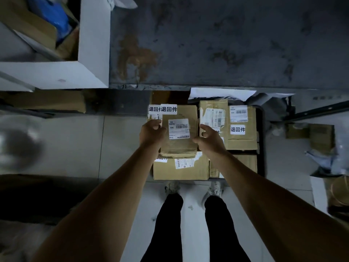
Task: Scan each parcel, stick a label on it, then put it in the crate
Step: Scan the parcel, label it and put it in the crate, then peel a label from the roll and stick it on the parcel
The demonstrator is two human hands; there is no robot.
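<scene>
A brown cardboard parcel with a white shipping label and a white sticker with black characters at its top lies over other parcels in the dark crate on the floor. My left hand grips the parcel's left edge, fingers curled round it. My right hand holds its right edge, thumb on the lower right corner. Another labelled parcel lies to the right in the crate, and a third lies under the held one, nearer me.
A dark worn table top stretches beyond the crate. A white box with cardboard and blue plastic stands at upper left. Loose packaging lies on the floor to the right. My feet stand just before the crate.
</scene>
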